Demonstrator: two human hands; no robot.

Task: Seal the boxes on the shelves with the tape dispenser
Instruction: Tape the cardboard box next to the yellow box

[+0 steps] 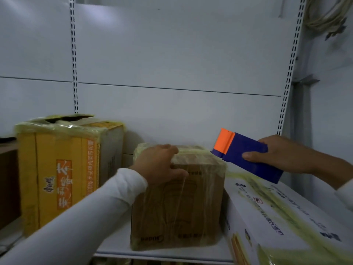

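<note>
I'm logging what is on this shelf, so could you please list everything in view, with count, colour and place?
brown box: one, brown under clear tape, centre of shelf.
yellow box: one, yellow with orange label, taller, left of the brown box; top flaps partly open.
white box: one, white with yellowish tape, right, tilted.
dispenser: one, blue with orange front, held above the brown box's right edge.
shelf: one, pale grey board under the boxes.
back panel: pale grey, with slotted uprights.
cable: one coil, cream, top right.
left hand: grips the brown box's top front edge; white sleeve.
right hand: holds the dispenser.
</note>
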